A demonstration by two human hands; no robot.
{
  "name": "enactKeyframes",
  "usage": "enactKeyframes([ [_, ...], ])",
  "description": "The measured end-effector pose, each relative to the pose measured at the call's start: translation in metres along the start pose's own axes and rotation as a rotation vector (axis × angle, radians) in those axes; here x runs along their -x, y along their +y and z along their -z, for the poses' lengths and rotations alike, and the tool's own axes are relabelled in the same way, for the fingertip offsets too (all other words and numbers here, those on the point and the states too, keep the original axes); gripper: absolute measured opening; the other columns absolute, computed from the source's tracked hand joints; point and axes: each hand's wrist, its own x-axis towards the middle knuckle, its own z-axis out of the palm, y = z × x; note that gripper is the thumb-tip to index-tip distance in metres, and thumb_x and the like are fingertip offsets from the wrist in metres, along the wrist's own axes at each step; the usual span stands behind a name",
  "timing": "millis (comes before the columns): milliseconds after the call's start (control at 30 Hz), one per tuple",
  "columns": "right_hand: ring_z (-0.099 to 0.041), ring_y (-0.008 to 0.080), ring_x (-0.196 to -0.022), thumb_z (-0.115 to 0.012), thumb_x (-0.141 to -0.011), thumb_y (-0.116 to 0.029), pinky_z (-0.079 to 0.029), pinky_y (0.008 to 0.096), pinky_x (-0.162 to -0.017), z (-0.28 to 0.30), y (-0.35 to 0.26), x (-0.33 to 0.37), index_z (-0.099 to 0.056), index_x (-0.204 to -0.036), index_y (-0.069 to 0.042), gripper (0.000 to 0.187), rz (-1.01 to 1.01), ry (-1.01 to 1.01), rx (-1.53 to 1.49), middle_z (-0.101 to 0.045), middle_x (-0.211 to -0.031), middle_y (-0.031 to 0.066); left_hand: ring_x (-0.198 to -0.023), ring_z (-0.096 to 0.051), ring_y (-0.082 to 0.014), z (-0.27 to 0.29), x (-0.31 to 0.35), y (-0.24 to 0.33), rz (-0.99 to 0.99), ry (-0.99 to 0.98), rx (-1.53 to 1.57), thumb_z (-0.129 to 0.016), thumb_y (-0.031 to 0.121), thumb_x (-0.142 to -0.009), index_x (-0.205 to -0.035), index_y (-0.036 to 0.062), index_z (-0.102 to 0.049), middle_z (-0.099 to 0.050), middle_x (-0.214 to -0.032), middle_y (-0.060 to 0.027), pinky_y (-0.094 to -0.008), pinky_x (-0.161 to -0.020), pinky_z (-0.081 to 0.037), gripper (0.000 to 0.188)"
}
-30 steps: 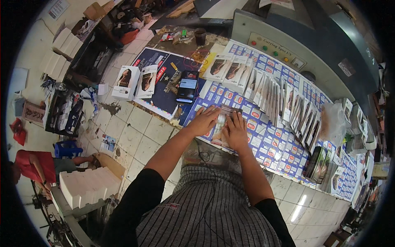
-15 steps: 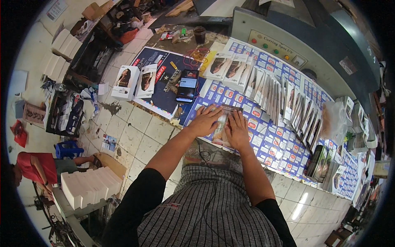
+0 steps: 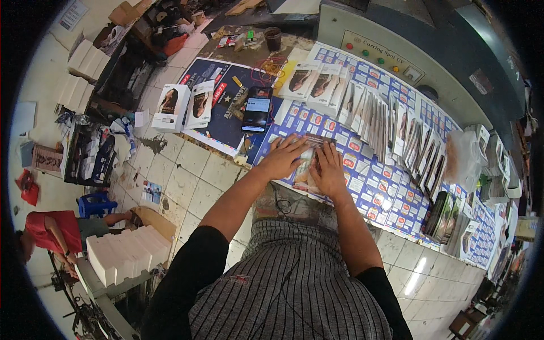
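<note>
A flat printed card piece [image 3: 305,177], brown and reddish with a picture on it, lies at the near edge of the table. My left hand [image 3: 283,161] rests on its left side, palm down with fingers stretched out. On its right side my right hand [image 3: 328,173] lies flat too, fingers spread toward the far edge. The hands cover much of the piece, so whether it is folded cannot be made out. Beneath it is a blue printed sheet [image 3: 362,195]. To the right stands a long row of folded cartons [image 3: 368,122], leaning on one another.
Left of my hands lie a phone [image 3: 257,110] and two white carton stacks [image 3: 171,107]. A dark drink cup [image 3: 272,39] stands farther back by a grey machine panel [image 3: 340,34]. A plastic bag [image 3: 462,156] sits right. A person in red [image 3: 54,232] is at the far left.
Both hands stay flat on the card piece and have shifted only slightly, the fingers reaching a little farther away from me. The view has tilted a little.
</note>
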Motion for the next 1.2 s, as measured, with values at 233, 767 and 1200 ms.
enactKeyframes([
  [233,-0.023,0.0377,-0.148,-0.064,-0.087,-0.040,-0.020,0.0572,-0.118,-0.001,-0.001,0.001,-0.046,-0.144,-0.004,0.070,-0.001,-0.031,0.046,-0.030,-0.158,0.0196,-0.153,-0.009,-0.0303,0.020,0.005,-0.001,-0.071,-0.099,0.024,-0.069,0.047,-0.086,-0.155,0.0139,-0.033,-0.019,-0.165,-0.0077,-0.0581,-0.119,-0.009,0.084],
  [767,-0.023,0.0356,-0.149,-0.063,-0.088,-0.042,-0.019,0.0548,-0.119,0.001,-0.007,0.001,-0.045,-0.145,-0.005,0.071,-0.021,-0.023,0.072,-0.029,-0.158,0.0194,-0.154,-0.002,-0.0319,0.029,0.002,0.001,-0.050,-0.247,0.044,-0.082,0.051,-0.070,-0.157,0.0098,-0.024,-0.011,-0.167,-0.0094,-0.0600,-0.120,-0.006,0.112],
  [1200,-0.020,0.0354,-0.150,-0.062,-0.088,-0.043,-0.016,0.0540,-0.120,0.002,-0.008,0.001,-0.043,-0.147,-0.004,0.073,-0.043,-0.050,0.070,-0.027,-0.160,0.0189,-0.154,-0.003,-0.0325,0.026,0.001,-0.002,-0.062,-0.230,0.035,-0.083,0.052,-0.068,-0.157,0.0102,-0.025,-0.012,-0.166,-0.0097,-0.0607,-0.119,-0.008,0.114],
])
